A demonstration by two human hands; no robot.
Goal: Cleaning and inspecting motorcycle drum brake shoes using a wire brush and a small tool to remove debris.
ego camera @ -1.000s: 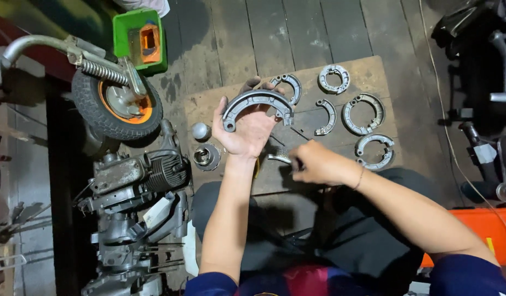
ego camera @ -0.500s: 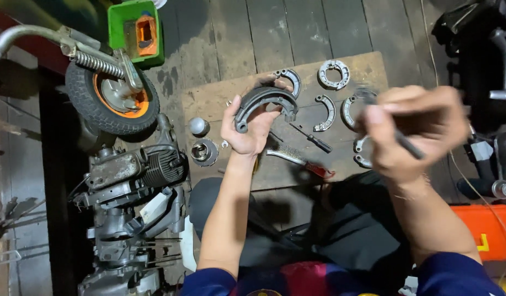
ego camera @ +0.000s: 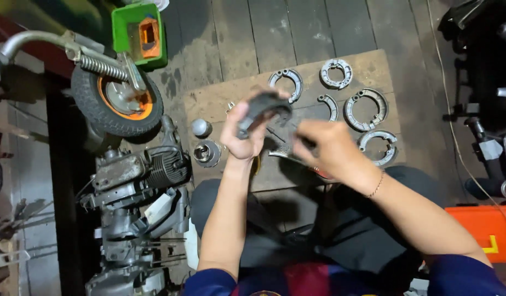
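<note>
Above a wooden board [ego camera: 220, 104], the person's left hand [ego camera: 243, 136] clamps its fingers around a curved brake shoe [ego camera: 262, 108], the right hand [ego camera: 325, 147], curled and blurred, just beside it, more brake shoes [ego camera: 364, 108] lying farther back on the board.
</note>
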